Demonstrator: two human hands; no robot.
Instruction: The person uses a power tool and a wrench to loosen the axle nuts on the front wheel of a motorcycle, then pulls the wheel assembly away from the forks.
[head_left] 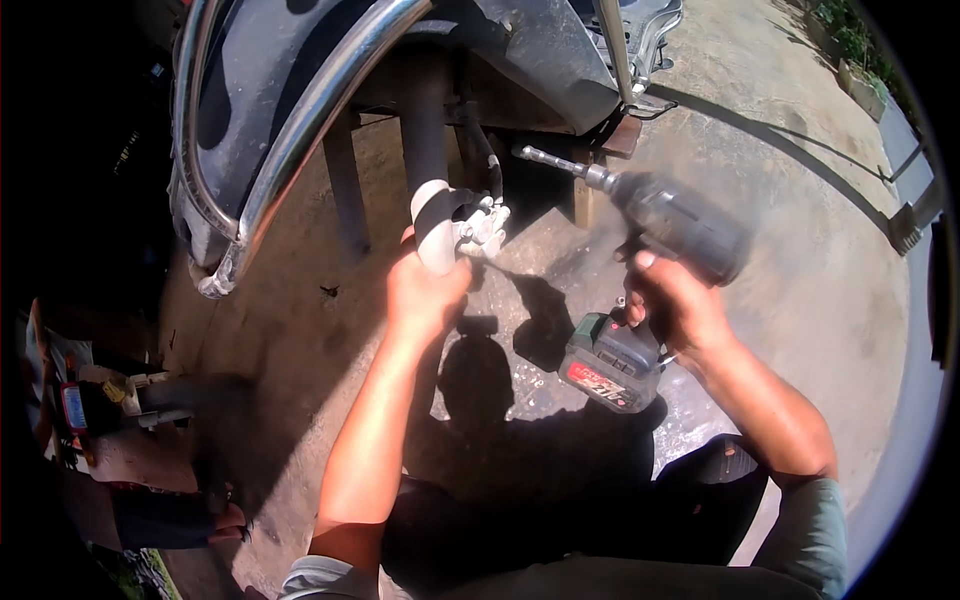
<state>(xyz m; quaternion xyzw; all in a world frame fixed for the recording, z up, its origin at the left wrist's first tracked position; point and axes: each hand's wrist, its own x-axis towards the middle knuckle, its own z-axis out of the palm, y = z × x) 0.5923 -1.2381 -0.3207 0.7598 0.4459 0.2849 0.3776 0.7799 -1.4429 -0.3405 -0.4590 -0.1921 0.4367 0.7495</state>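
Note:
My left hand (425,295) is closed around the lower end of a pale fork tube (434,225) under a scooter-like vehicle's front. A pale metal brake caliper (487,230) with a dark hose sits beside the tube, just right of my fingers. In my right hand (682,305) is a cordless impact driver (690,220), gripped by its handle and slightly blurred. Its long socket extension (560,163) points left, with the tip apart from the caliper. The battery pack (610,372) hangs at the handle's lower end.
The vehicle's grey body panel (540,60) and chrome bar (310,115) overhang the far side. A wooden block (622,136) stands under its right side. Shadowed clutter with a blue-labelled bottle (74,407) lies at left. Potted plants (862,88) line the far right.

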